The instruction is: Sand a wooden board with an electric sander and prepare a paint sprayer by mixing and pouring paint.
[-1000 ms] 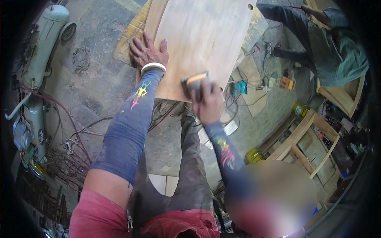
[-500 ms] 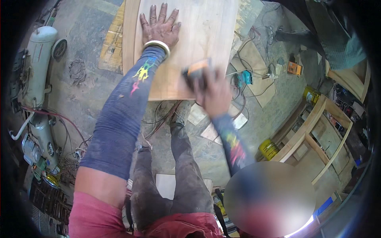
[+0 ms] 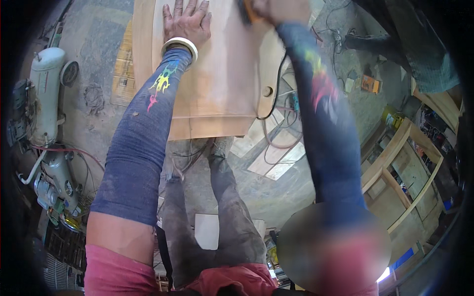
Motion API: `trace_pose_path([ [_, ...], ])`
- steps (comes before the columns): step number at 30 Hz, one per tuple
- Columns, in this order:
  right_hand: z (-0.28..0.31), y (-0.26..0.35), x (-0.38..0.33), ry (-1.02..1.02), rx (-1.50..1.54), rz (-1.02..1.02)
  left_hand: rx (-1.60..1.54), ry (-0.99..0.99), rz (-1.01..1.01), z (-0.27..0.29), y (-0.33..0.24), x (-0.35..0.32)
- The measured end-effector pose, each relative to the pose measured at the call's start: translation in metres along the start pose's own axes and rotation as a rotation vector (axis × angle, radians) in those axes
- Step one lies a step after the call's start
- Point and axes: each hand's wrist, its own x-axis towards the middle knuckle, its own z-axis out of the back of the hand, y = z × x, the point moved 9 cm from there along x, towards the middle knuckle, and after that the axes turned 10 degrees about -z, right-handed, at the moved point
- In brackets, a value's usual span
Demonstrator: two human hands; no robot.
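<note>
My left hand (image 3: 186,23) lies flat on a pale brown wooden panel (image 3: 212,93), its fingers spread and pointing to the far side. A cream bangle (image 3: 180,45) circles that wrist. At the top edge of the view, my right hand (image 3: 286,9) is wrapped round an orange-and-black power sander (image 3: 248,11), partly cut off by the picture's edge. The sander rests against the panel, to the right of my left hand. A black cord (image 3: 277,84) runs along the panel's right side, past a small round knob-like piece (image 3: 267,91).
Flat wood offcuts (image 3: 276,158) and hoses lie on the concrete floor below the panel. A pale tank compressor (image 3: 47,89) stands at left. Wooden frames (image 3: 390,163) are at right, with a yellow can (image 3: 392,117) nearby. Another person's dark-clothed leg (image 3: 375,44) shows at upper right.
The sander in my right hand has gone from the panel's near right part to its far side, my arm stretching out. My left hand stays flat; the view has shifted slightly.
</note>
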Motion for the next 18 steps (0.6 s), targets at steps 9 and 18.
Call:
trace_pose_path([
  [9,-0.037,0.008,-0.275,0.005,0.0,0.003,0.103,0.164,-0.1,-0.021,-0.007,-0.083],
  [18,-0.034,0.043,-0.298,-0.09,0.079,-0.084,-0.029,0.098,-0.15,0.004,0.015,-0.144],
])
